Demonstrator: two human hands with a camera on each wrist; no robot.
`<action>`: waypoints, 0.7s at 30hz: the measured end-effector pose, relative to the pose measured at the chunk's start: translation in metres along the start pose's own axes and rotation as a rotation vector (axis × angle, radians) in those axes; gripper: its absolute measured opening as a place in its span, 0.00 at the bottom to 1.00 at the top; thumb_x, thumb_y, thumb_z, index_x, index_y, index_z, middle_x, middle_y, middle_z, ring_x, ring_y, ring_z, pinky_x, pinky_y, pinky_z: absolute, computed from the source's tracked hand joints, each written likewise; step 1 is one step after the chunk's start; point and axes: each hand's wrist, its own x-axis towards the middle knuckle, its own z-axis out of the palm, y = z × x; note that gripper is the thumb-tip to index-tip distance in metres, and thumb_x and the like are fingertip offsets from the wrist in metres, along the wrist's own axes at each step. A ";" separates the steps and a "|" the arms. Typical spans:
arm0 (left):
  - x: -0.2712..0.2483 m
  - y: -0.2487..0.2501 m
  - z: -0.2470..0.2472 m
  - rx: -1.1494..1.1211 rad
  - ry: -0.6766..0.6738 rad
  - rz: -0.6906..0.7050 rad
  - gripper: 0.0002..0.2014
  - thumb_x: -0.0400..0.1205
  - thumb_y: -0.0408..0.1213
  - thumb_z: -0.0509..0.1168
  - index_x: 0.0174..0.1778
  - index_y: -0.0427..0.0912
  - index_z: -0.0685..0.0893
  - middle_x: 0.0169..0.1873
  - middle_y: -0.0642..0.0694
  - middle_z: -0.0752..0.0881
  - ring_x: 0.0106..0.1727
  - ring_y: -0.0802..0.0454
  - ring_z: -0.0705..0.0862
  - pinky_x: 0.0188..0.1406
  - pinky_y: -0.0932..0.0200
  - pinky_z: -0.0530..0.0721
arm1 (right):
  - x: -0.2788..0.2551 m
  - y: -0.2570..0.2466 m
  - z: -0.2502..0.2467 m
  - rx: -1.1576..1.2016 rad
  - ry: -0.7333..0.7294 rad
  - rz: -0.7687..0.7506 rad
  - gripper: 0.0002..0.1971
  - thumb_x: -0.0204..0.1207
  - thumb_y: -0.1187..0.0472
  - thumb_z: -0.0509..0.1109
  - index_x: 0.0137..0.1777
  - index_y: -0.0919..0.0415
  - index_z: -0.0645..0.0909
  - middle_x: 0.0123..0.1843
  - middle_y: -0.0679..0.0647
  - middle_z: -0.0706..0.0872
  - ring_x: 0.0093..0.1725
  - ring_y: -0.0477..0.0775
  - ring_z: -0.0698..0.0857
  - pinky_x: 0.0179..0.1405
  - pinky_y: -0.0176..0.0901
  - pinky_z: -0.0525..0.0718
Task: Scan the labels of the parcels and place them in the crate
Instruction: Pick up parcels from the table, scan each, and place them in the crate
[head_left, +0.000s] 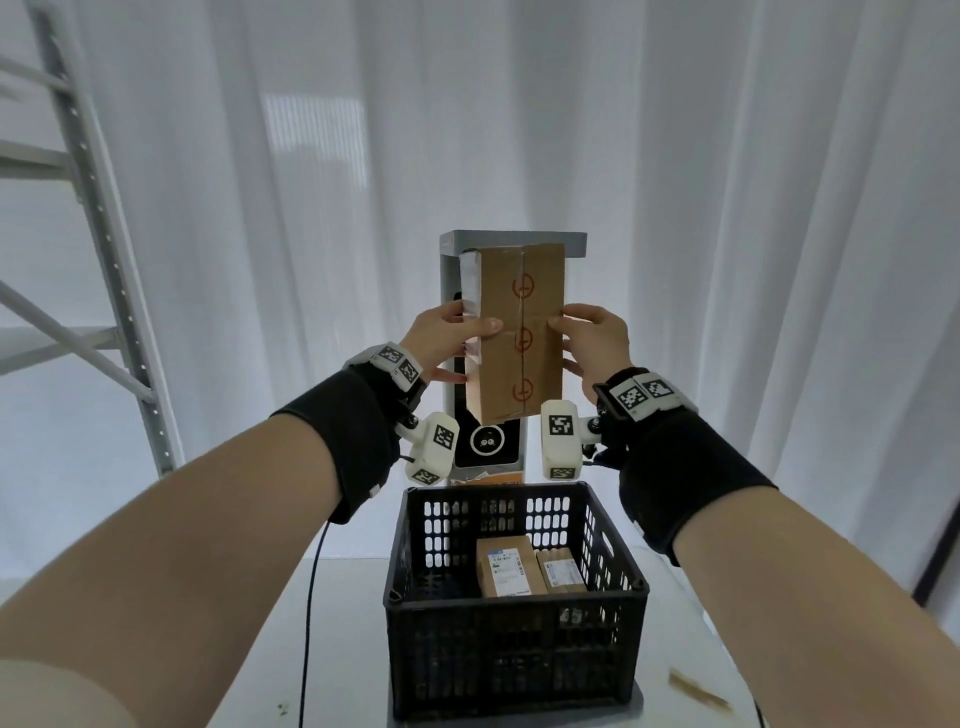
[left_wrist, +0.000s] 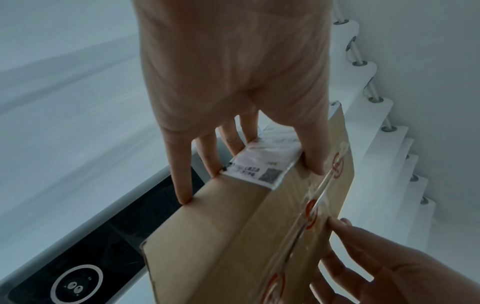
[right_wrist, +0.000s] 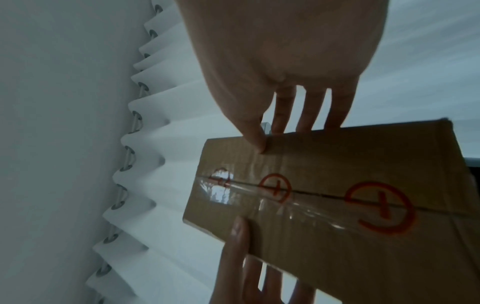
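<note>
I hold a long brown cardboard parcel upright in front of a grey scanner stand, above its black screen. My left hand grips the parcel's left edge, thumb on the taped front with red stamps. My right hand grips the right edge the same way. In the left wrist view a white label wraps the parcel's side under my left hand's fingers. The right wrist view shows the stamped front between both hands. Below stands a black crate holding two labelled parcels.
The crate sits on a white table with a black cable running down its left side and a tan strip at the right. A grey metal rack stands at the left. White curtains hang behind.
</note>
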 end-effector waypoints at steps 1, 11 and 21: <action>0.001 -0.001 0.000 -0.001 0.010 0.004 0.33 0.63 0.53 0.83 0.62 0.48 0.83 0.61 0.49 0.89 0.64 0.44 0.86 0.59 0.32 0.85 | 0.000 0.000 0.002 -0.028 0.021 -0.022 0.10 0.75 0.68 0.73 0.53 0.56 0.84 0.52 0.56 0.87 0.43 0.50 0.84 0.48 0.46 0.83; -0.004 0.002 0.007 -0.094 0.016 0.018 0.36 0.69 0.41 0.81 0.69 0.51 0.68 0.62 0.44 0.86 0.62 0.44 0.86 0.61 0.30 0.83 | -0.005 0.002 0.014 -0.090 -0.057 -0.021 0.07 0.76 0.64 0.73 0.45 0.49 0.84 0.41 0.51 0.85 0.36 0.48 0.81 0.43 0.48 0.88; -0.004 0.003 0.013 -0.128 0.006 0.011 0.21 0.77 0.40 0.77 0.61 0.49 0.75 0.54 0.48 0.87 0.56 0.47 0.87 0.40 0.49 0.86 | -0.010 -0.001 0.017 -0.027 -0.121 0.036 0.14 0.78 0.61 0.71 0.63 0.57 0.82 0.44 0.57 0.89 0.41 0.58 0.88 0.56 0.56 0.89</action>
